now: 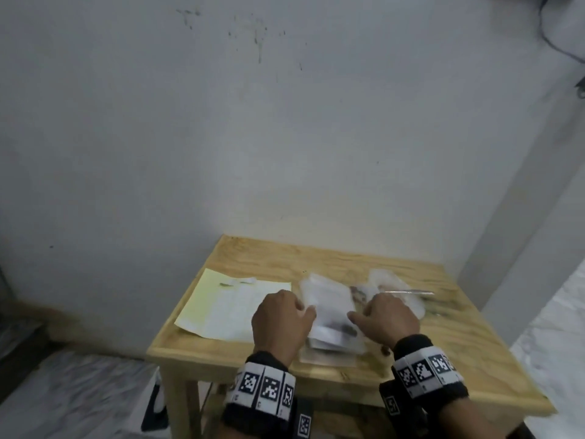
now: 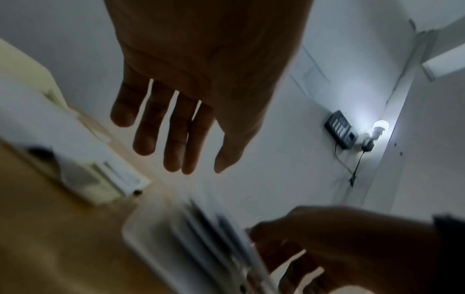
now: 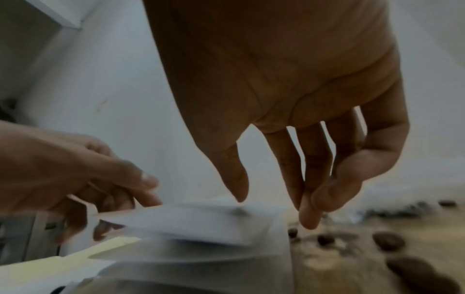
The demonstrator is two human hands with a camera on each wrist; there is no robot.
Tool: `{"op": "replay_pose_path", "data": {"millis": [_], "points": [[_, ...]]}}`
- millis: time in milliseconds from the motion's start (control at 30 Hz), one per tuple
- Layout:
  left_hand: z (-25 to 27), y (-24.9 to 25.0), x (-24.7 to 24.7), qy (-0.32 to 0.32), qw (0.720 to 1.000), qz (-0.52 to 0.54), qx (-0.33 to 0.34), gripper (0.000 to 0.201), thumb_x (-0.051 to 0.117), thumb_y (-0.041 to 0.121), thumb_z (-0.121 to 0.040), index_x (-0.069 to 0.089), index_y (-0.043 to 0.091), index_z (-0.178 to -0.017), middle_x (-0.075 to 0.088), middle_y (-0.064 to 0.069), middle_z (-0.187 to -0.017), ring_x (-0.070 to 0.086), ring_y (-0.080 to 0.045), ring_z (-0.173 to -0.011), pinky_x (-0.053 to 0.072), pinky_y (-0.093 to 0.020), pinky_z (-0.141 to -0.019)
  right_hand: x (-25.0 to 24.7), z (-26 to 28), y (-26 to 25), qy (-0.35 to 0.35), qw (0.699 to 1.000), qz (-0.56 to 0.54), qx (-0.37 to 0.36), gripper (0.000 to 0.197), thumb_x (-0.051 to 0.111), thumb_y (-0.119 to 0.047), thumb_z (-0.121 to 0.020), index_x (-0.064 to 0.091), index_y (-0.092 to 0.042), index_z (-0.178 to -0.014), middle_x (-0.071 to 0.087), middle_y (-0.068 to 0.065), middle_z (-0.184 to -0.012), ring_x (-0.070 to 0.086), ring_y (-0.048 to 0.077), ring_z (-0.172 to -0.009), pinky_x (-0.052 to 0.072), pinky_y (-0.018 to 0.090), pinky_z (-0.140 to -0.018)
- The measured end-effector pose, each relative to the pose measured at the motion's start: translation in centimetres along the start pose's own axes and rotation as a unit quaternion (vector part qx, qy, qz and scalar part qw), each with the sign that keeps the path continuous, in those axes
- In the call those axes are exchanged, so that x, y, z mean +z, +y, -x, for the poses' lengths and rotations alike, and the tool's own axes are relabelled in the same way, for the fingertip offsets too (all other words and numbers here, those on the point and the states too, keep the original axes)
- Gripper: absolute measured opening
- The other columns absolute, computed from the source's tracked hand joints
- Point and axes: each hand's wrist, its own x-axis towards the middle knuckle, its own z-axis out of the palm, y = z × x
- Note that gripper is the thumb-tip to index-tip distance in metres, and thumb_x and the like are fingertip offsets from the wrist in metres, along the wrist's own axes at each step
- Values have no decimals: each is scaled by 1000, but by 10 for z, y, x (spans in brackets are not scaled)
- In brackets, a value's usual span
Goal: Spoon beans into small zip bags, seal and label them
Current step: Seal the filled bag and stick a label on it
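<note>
Hands are both low over the wooden surface (image 1: 443, 369), close to its near edge. Your left hand (image 1: 280, 321) has relaxed, straight fingers and holds nothing; its thumb touches the edge of the top zip bag (image 1: 329, 299). Your right hand (image 1: 387, 318) is also loose and grips nothing. The bag lies on a small stack between them. Loose beans (image 3: 388, 240) lie right of it, a yellow sheet (image 1: 234, 304) lies left.
</note>
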Motion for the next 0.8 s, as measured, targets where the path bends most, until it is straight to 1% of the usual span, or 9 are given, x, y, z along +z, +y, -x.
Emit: {"op": "replay_pose_path", "data": {"millis": [67,133,300,400,467,533,633,700,800], "points": [[1,5,14,-10,1000,-15,-6,32,62,50,-87,73,21,-97,72,7,-96,66,-13,-90,51,-25,-73,5,-2,3,-4,1000,-17,1,41,63,-57,-86,57,-24,-62,58,-6,-62,54,15,-55,50,26,-59],[4,6,23,-3,1000,-18,-8,34,63,50,-87,71,20,-100,71,5,-99,65,-14,-93,52,-27,-77,5,-2,2,4,999,-34,-3,43,64,-55,-87,62,-21,-60,58,-6,-58,55,14,-53,50,25,-57],[10,6,26,51,999,-15,-5,35,61,50,-89,70,20,-104,65,4,-104,58,-15,-101,49,-31,-89,-3,6,-3,40,997,-66,4,48,63,-45,-88,55,-19,-48,50,-6,-45,50,11,-45,41,22,-49],[10,4,22,75,997,21,-12,31,64,51,-87,71,24,-100,65,7,-94,59,-12,-92,49,-30,-86,-8,14,-6,85,991,-104,-4,38,65,-41,-88,66,-21,-56,58,-8,-50,56,7,-48,43,22,-49],[9,1,17,90,994,54,-15,25,66,50,-85,73,27,-93,65,11,-82,59,-9,-82,51,-31,-81,-11,19,-8,105,984,-145,-14,21,68,-40,-89,74,-27,-74,66,-13,-65,63,4,-62,48,23,-55],[7,-2,11,95,991,97,-24,21,69,47,-83,74,27,-85,64,13,-71,60,-5,-71,52,-27,-71,-11,19,-9,113,971,-210,-22,10,73,-35,-87,75,-27,-84,68,-16,-73,64,1,-72,50,23,-61],[5,-9,2,88,981,168,-45,18,73,42,-82,70,25,-76,65,11,-63,61,-1,-64,44,-18,-58,-9,16,-10,65,939,-336,-18,5,76,-27,-87,75,-22,-86,72,-5,-76,66,7,-70,53,26,-63],[3,-16,-2,71,976,201,-43,18,74,40,-81,70,25,-73,67,11,-64,62,-1,-64,44,-16,-58,-10,17,-14,32,924,-379,-32,3,75,-23,-89,74,-20,-88,75,-1,-77,65,8,-68,48,22,-60],[2,-24,-9,47,963,263,-43,14,76,36,-82,73,23,-78,70,11,-70,65,1,-70,44,-10,-58,-15,19,-24,-5,915,-398,-69,2,74,-21,-90,74,-19,-89,76,0,-80,65,7,-67,48,17,-58]]}}
